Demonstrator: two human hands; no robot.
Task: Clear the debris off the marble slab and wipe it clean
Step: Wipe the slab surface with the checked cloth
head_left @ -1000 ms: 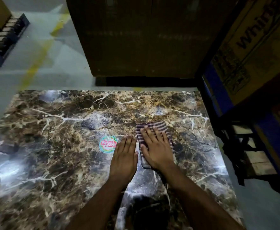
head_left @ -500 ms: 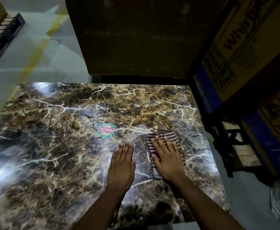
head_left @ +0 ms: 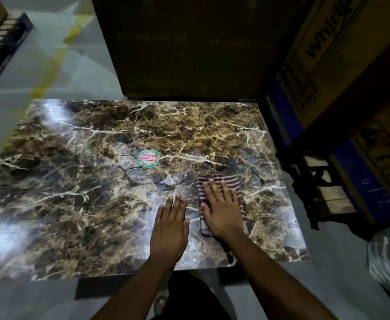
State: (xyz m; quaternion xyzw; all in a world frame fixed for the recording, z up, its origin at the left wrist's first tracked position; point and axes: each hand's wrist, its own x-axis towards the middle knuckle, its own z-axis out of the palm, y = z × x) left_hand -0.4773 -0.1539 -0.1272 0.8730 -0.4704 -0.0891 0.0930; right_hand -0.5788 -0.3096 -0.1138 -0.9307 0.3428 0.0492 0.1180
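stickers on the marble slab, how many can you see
1. A round sticker sits near the middle of the marble slab, beyond the left hand. The striped cloth under the right hand could hide another.

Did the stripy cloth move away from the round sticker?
Yes. The cloth, under the right hand, slid right and toward the person, away from the sticker on the slab.
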